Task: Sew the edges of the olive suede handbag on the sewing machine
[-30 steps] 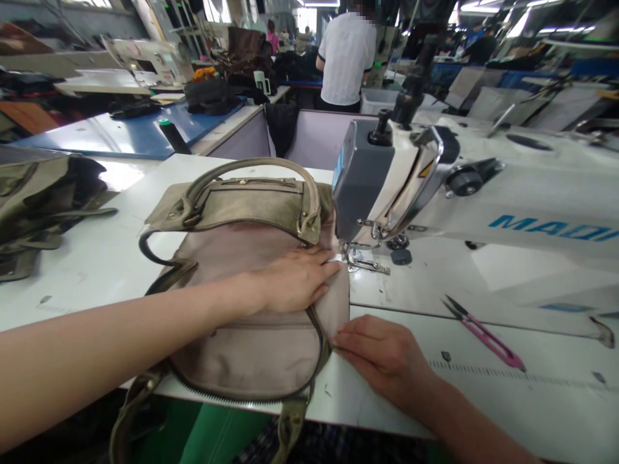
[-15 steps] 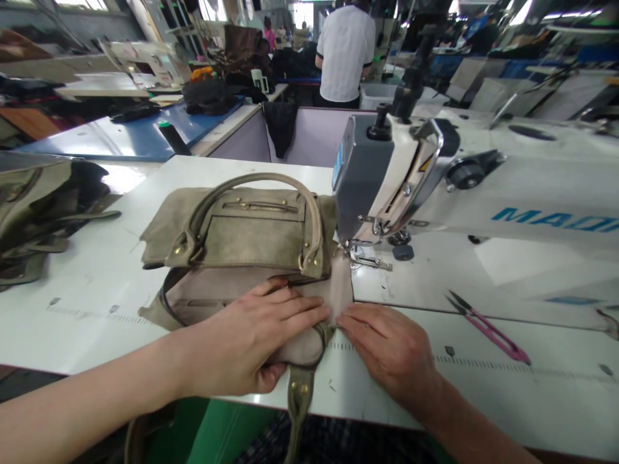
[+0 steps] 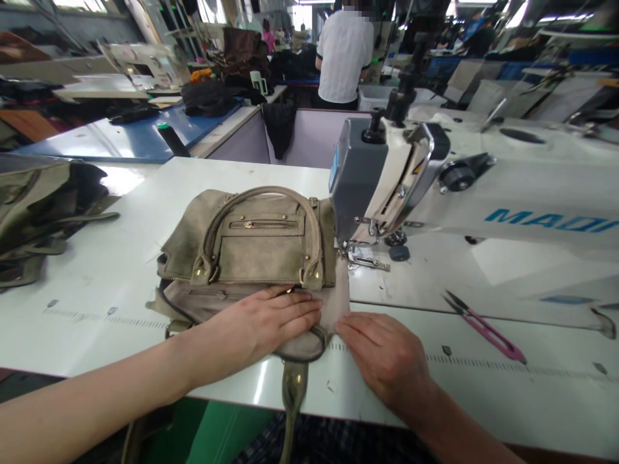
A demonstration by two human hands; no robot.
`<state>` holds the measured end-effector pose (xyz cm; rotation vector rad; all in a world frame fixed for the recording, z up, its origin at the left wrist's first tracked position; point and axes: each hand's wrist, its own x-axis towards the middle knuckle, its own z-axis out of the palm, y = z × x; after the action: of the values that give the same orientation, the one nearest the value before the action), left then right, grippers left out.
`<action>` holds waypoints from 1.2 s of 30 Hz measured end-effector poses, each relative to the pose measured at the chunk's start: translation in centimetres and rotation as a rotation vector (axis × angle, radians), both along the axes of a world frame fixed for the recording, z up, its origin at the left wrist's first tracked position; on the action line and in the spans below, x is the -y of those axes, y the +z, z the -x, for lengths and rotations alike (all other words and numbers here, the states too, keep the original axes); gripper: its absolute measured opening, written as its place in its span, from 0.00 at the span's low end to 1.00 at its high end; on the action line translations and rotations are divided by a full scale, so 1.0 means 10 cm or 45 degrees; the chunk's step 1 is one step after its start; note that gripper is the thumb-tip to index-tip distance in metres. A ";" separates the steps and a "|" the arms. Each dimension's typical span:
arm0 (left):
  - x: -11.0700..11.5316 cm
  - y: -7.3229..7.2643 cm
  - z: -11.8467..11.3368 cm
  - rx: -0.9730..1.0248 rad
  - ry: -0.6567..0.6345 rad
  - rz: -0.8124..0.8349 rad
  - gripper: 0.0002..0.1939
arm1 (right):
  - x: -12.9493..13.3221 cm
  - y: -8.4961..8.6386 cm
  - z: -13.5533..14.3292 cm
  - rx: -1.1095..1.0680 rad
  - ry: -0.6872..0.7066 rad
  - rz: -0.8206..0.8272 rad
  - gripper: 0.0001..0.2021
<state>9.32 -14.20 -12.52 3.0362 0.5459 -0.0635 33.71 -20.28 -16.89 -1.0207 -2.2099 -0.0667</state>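
Note:
An olive-green handbag (image 3: pixel 261 254) lies on the white sewing table with its zipped mouth open toward me and its pale lining (image 3: pixel 333 303) showing. My left hand (image 3: pixel 275 316) rests flat on that lining, fingers stretched toward the right. At the lining's right edge, my right hand (image 3: pixel 382 348) pinches the fabric near the bag's corner between thumb and fingers. The far end of this edge runs under the presser foot of the sewing machine (image 3: pixel 367 248). One bag handle (image 3: pixel 294 393) hangs over the table's front edge.
Pink-handled thread snips (image 3: pixel 488 328) lie right of my right hand. More olive bag pieces (image 3: pixel 43 219) are at the far left. A dark thread cone (image 3: pixel 171 138) stands behind, near a blue-topped table (image 3: pixel 140 132). A person in a white shirt (image 3: pixel 344 55) stands farther back.
The bag's left side has swung inward and its upright handle has tilted toward me. Both hands keep nearly the same place on the lining. The view has shifted slightly.

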 end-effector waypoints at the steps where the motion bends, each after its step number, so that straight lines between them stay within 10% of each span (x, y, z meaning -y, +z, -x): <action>1: 0.00 0.01 -0.01 -0.001 0.006 0.016 0.23 | 0.00 -0.01 0.00 -0.004 0.001 0.008 0.14; 18: -0.33 -0.14 -0.11 0.034 0.028 -0.164 0.23 | -0.17 -0.10 -0.08 0.132 -0.010 0.100 0.15; 36: -0.96 -0.23 -0.27 0.130 -0.018 0.114 0.22 | -0.39 -0.16 -0.10 0.257 -0.155 0.242 0.22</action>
<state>12.04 -4.60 -14.84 2.9370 0.5000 0.0643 34.73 -16.34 -18.54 -1.3027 -2.3679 -0.0147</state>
